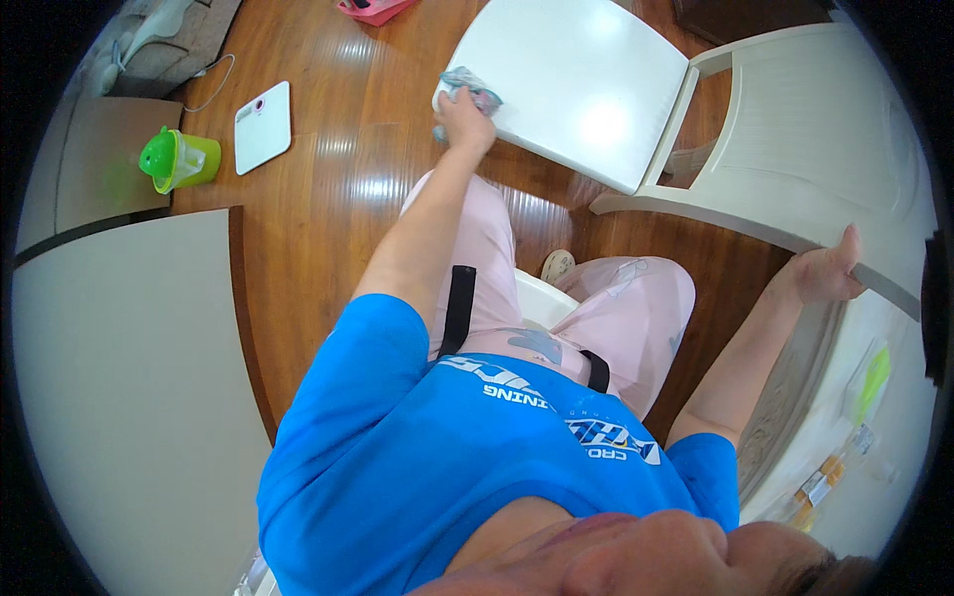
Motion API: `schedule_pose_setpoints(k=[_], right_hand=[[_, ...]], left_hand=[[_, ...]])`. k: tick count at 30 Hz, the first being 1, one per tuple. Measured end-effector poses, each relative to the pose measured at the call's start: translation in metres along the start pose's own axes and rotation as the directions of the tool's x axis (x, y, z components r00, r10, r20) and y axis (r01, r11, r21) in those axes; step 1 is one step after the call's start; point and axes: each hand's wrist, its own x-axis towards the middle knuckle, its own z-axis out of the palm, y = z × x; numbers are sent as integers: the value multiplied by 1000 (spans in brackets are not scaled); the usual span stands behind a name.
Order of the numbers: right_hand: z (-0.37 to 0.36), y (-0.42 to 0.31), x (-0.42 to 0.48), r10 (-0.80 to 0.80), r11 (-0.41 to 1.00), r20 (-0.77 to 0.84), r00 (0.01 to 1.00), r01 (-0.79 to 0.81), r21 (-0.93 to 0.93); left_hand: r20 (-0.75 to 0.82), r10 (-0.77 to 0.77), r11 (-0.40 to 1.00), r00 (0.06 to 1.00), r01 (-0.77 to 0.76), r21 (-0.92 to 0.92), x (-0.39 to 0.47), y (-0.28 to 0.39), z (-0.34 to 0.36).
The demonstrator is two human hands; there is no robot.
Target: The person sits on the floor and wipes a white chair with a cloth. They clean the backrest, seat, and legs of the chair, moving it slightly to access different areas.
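My left hand holds a crumpled, patterned cloth at the near left corner of a white chair seat. The cloth lies partly on the seat, and a bit of it shows below my fingers at the edge. At the right, my right hand grips the edge of the chair's cream backrest, thumb on top; its other fingers are partly hidden. The seat and backrest are joined by a frame with an open gap. My knees are apart in front of the chair.
A white scale and a green and yellow bin stand on the wooden floor at the left, near a white cable. A pale panel fills the lower left. A pink object is at the top. Packaged items lie on a pale surface, lower right.
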Motion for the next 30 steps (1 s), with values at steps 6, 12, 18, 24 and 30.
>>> schedule_pose_setpoints(k=[6,12,18,24,30], right_hand=[[-12,11,0,62,995,2,998,-62,-79],[3,2,-5,-60,998,0,998,60,-20],[1,-2,-5,-76,996,36,996,78,-51],[-2,2,-8,-89,988,33,995,92,-122],[8,-1,-12,-41,995,7,999,42,-94]], left_hand=[[106,168,965,980,-185,187,-72,46,47],[115,183,946,976,-207,248,-95,62,57],[324,391,878,861,-455,150,-131,74,83],[387,603,705,698,-693,152,-165,103,112],[592,667,557,452,-831,8,-124,89,68]])
